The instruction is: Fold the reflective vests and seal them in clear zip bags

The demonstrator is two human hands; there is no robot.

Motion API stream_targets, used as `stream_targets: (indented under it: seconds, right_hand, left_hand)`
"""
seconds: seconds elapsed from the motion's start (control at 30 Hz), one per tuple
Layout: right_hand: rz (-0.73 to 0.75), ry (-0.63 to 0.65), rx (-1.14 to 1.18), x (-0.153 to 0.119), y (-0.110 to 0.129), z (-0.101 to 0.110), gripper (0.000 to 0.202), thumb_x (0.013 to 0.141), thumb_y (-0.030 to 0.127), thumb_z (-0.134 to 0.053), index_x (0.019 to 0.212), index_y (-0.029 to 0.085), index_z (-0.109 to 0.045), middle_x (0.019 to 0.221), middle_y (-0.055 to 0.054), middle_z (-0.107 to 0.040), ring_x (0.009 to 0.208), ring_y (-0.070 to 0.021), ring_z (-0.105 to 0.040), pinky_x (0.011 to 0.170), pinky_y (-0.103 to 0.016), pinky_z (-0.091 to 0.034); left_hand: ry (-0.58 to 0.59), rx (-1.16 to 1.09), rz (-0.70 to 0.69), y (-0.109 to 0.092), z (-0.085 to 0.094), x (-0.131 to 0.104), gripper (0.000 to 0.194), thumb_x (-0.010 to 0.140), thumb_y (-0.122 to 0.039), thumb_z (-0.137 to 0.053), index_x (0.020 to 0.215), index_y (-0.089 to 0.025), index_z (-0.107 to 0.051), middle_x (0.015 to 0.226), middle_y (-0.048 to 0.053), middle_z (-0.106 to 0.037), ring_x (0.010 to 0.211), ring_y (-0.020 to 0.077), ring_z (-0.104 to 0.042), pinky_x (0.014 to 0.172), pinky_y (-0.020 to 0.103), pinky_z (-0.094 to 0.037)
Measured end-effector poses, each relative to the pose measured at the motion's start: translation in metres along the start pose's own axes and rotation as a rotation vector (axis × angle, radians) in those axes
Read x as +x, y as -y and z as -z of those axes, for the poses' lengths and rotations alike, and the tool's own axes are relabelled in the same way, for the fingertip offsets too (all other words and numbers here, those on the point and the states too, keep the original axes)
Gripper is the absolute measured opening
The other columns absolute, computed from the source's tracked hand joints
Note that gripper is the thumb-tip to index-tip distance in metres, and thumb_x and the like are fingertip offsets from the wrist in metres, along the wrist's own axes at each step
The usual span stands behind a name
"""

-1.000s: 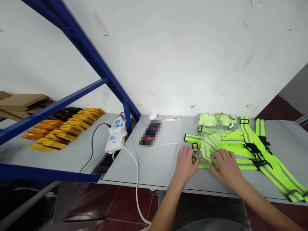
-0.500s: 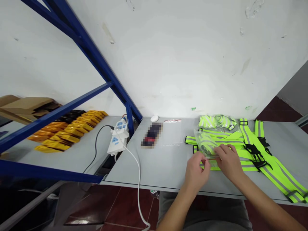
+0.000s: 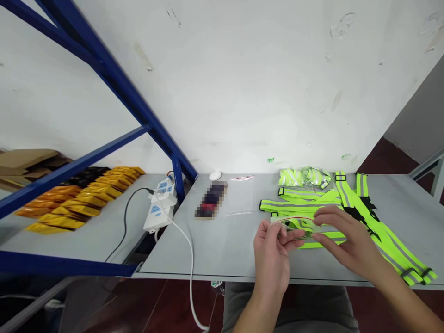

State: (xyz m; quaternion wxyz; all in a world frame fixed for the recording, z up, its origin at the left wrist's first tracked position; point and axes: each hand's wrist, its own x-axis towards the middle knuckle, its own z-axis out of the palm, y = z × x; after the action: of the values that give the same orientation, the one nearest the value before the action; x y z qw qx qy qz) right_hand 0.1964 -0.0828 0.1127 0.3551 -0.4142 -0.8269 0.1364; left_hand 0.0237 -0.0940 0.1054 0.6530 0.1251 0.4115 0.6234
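Observation:
A clear zip bag point(image 3: 289, 225) with a red line along its mouth is in front of me, with a rolled neon-yellow reflective strap point(image 3: 302, 225) inside. My left hand point(image 3: 272, 252) pinches the bag's left end between thumb and fingers. At the bag's right end, my right hand point(image 3: 343, 238) has its thumb and fingers apart, close to the mouth; whether the fingertips touch the plastic is unclear. Behind and to the right, loose neon reflective straps point(image 3: 350, 194) with black buckles and grey stripes lie on the table, partly hidden by my right hand.
Bagged reflective straps point(image 3: 301, 178) lie against the wall. Left of my hands are a flat empty zip bag point(image 3: 241, 196), a blurred-out phone-like object point(image 3: 211, 200) and a round white object point(image 3: 215, 175). A power strip point(image 3: 160, 206) with a white cable stands beside the blue frame point(image 3: 128, 101).
The bag has tipped so its mouth faces me and gapes. My right hand has let go of its pinch and spread its fingers. The view has shifted slightly right.

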Motion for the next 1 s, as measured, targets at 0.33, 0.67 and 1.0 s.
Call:
stream_targets:
  seconds: [0.33,0.67,1.0]
  right_hand:
    - [0.189,0.073,-0.207,0.013,-0.014,-0.048,0.016,0.093,0.015,-0.046,0.099,0.021,-0.059,0.087,-0.007,-0.067,0.079,-0.0206,-0.060,0.072,-0.036,-0.050]
    - [0.221,0.214,-0.004,0.015,-0.006,-0.045,0.009,0.091,0.015,-0.050,0.090,0.024,-0.050,0.087,-0.002,-0.054,0.083,-0.0168,-0.057,0.103,-0.050,-0.042]
    - [-0.353,-0.016,0.471,0.012,-0.028,-0.071,0.024,0.084,0.036,-0.063,0.100,0.026,-0.050,0.119,-0.010,-0.051,0.105,-0.0231,-0.058,0.081,-0.040,-0.055]
  left_hand:
    - [-0.100,0.363,-0.489,0.001,0.039,0.021,0.022,0.082,-0.029,-0.059,0.095,-0.025,-0.043,0.060,-0.010,-0.037,0.043,0.0056,-0.038,0.042,0.016,-0.031]
    - [0.566,1.750,-1.000,-0.043,0.047,0.034,0.032,0.070,-0.048,-0.074,0.092,-0.026,-0.066,0.147,0.007,-0.038,0.135,0.0373,-0.026,0.109,0.062,-0.017]
    - [0.488,1.254,-0.835,-0.012,0.050,0.054,0.036,0.081,-0.035,-0.067,0.057,-0.018,-0.045,0.086,0.003,-0.056,0.072,0.0129,-0.054,0.062,0.024,-0.043]
